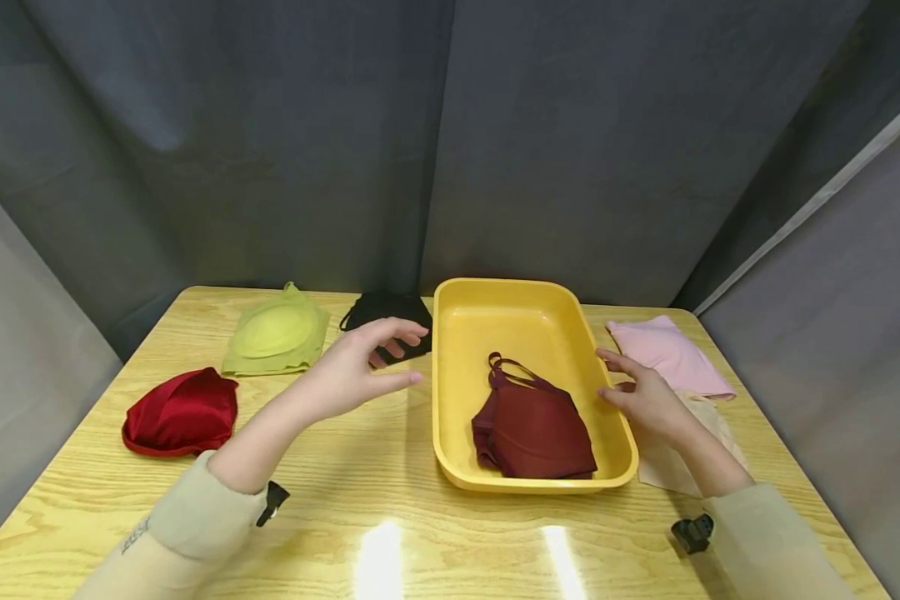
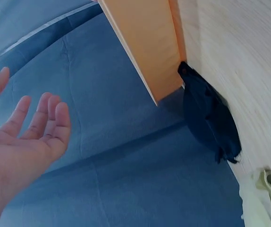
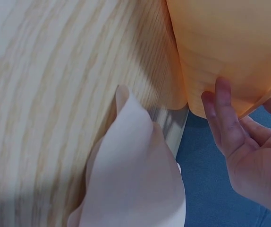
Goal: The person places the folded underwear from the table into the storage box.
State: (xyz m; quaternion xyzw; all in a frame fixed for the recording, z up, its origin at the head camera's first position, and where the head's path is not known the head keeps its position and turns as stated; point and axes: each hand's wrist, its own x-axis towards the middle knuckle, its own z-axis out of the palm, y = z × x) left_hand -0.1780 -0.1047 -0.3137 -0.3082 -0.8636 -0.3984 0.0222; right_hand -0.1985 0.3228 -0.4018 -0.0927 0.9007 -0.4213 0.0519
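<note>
A yellow plastic tub point(image 1: 510, 304) stands on the table with a folded dark red bra point(image 1: 536, 429) inside, its straps looped toward the back. My left hand point(image 1: 360, 367) is raised left of the tub, thumb and fingers spread with nothing between them. Behind that hand lies a black bra point(image 1: 390, 308), partly covered by it in the head view. At the tub's right side is my right hand point(image 1: 648, 400), its thumb and index finger by the rim. In the right wrist view, extended fingers point(image 3: 227, 118) lie along the tub's outer wall.
Left on the wooden table point(image 1: 330, 517) are a yellow-green bra point(image 1: 277, 329) and a shiny red bra point(image 1: 183, 412). A pink garment point(image 1: 671, 354) and a beige one point(image 1: 663, 467) lie right of the tub. Grey curtains point(image 1: 307, 150) hang behind the table.
</note>
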